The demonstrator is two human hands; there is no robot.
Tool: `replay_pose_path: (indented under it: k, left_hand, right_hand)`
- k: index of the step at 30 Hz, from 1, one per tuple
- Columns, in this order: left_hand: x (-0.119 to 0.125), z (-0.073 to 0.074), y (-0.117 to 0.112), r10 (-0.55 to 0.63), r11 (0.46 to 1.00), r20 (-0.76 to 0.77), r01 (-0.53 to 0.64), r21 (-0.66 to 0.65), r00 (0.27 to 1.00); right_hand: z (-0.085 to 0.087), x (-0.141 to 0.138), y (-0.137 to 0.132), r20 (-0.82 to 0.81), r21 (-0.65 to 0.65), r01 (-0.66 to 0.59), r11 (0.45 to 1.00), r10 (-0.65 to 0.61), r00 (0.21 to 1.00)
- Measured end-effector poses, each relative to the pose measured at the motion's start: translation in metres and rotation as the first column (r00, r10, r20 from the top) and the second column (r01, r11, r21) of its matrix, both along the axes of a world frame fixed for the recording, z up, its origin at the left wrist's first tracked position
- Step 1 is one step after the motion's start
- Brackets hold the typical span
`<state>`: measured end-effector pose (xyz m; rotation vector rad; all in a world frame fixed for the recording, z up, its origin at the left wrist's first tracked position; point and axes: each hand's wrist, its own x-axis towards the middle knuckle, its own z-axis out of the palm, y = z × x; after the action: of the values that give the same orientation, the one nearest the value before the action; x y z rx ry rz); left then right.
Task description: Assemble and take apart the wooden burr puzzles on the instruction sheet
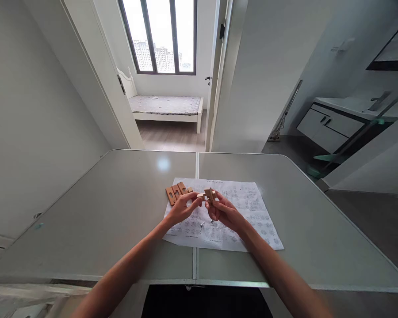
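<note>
Over a creased sheet of printed paper (252, 229), my two hands meet near the table's middle seam. My right hand (226, 213) is closed around a small cluster of notched, light wooden puzzle pieces (209, 193). Between the fingertips of my left hand (183, 208) is a light wooden puzzle piece (200, 195), its end close to the cluster; whether they touch I cannot tell. Just beyond my left hand lie several brown slotted wooden blocks (176, 191) side by side, partly on the paper. Small shiny bits (202, 225) rest on the sheet below my hands.
The grey table (126, 185) has rounded far corners and a seam down its middle. Past its far edge, a doorway opens on a room with a bed (167, 105) and a window (159, 39). A sink cabinet (331, 121) stands at the right.
</note>
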<state>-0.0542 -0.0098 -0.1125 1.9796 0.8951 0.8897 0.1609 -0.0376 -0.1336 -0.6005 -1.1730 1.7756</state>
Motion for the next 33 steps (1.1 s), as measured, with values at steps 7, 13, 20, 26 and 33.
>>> replay_pose_path:
  k: [7, 13, 20, 26, 33]
  left_hand:
    - [0.004, -0.007, 0.001, 0.183, 0.967, -0.082, -0.164, 0.193, 0.980]
    - [0.006, -0.006, 0.001, 0.256, 0.946, -0.058, -0.238, 0.221, 0.965]
    - [0.003, 0.001, 0.000, 0.183, 0.982, 0.006, -0.183, 0.038, 0.983]
    - [0.000, 0.002, 0.000, 0.064, 0.998, 0.069, -0.062, -0.030, 0.996]
    - [-0.001, 0.001, -0.001, 0.022, 0.999, 0.058, -0.020, -0.028, 0.998]
  right_hand:
    - [-0.003, -0.008, 0.004, 0.098, 0.105, 0.234, 0.966, -0.244, 0.965]
    - [0.000, -0.008, 0.004, 0.117, 0.135, 0.175, 0.975, -0.192, 0.974]
    - [0.001, -0.006, 0.003, -0.001, 0.074, 0.063, 0.995, -0.063, 0.998]
    - [0.004, -0.002, 0.002, -0.173, -0.026, -0.001, 1.000, -0.004, 0.985]
    - [0.001, 0.002, 0.002, -0.279, -0.087, -0.038, 0.995, 0.012, 0.960]
